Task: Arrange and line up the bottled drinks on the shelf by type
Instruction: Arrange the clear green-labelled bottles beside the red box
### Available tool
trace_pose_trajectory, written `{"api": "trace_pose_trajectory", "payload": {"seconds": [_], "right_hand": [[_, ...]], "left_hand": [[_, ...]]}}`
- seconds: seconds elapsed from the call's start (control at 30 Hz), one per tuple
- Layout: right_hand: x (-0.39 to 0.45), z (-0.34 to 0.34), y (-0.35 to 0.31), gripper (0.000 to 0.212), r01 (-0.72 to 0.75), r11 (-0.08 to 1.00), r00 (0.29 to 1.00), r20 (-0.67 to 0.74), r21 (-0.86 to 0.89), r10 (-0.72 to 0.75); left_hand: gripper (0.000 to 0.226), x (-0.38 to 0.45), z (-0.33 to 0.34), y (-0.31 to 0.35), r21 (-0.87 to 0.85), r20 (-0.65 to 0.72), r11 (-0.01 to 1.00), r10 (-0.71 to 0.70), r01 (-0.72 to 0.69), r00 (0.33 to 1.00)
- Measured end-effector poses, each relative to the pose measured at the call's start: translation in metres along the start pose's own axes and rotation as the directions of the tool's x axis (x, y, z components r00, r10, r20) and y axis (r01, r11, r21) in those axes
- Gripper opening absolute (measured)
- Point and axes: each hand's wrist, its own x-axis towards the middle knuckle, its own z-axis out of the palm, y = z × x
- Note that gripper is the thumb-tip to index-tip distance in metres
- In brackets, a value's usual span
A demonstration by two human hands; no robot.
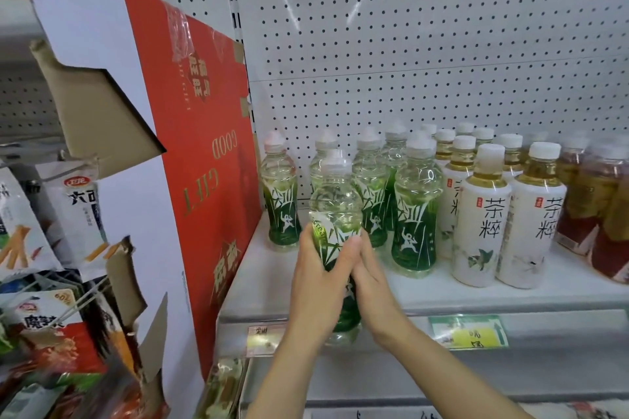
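Observation:
A clear bottle with a green label is held in front of the white shelf, its base below the shelf's front edge. My left hand grips its left side, thumb across the label. My right hand lies against its right side with the fingers straight. Behind it on the shelf stand several more green-label bottles. To their right are white-label tea bottles, then red-label bottles at the far right.
A red and white cardboard gift box stands upright against the shelf's left end. Snack packs hang on a rack at far left. Price tags sit on the shelf's front rail. A pegboard back wall rises behind the bottles.

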Motion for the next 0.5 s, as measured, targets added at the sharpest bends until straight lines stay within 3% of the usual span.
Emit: {"api": "trace_pose_trajectory", "payload": {"seconds": [0.07, 0.1, 0.17, 0.27, 0.37, 0.5], "right_hand": [[0.000, -0.005, -0.007, 0.039, 0.035, 0.998, 0.999, 0.020, -0.047, -0.035], [-0.001, -0.009, -0.012, 0.034, 0.080, 0.993, 0.997, -0.005, -0.081, -0.081], [-0.006, -0.022, -0.015, 0.053, 0.180, 0.959, 0.972, -0.108, -0.219, -0.207], [-0.015, -0.046, -0.009, 0.067, 0.226, 0.908, 0.890, -0.305, -0.352, -0.340], [-0.015, -0.061, 0.002, 0.073, 0.140, 0.895, 0.855, -0.404, -0.423, -0.324], [-0.001, -0.065, 0.020, 0.087, -0.017, 0.849, 0.873, -0.423, -0.528, -0.245]], "left_hand": [[0.081, 0.005, -0.004, -0.004, -0.010, -0.030, 0.999, 0.043, -0.043, 0.999], [0.072, 0.008, -0.006, -0.006, -0.044, -0.060, 0.998, 0.047, -0.050, 0.997], [0.056, 0.020, -0.014, -0.010, -0.110, -0.126, 0.991, 0.059, -0.073, 0.990], [0.037, 0.048, -0.037, -0.018, -0.022, -0.344, 0.989, 0.132, -0.148, 0.930], [0.058, 0.074, -0.055, -0.020, 0.064, -0.443, 0.981, 0.191, -0.181, 0.876], [0.093, 0.096, -0.056, -0.034, 0.146, -0.418, 0.976, 0.209, -0.161, 0.884]]}}
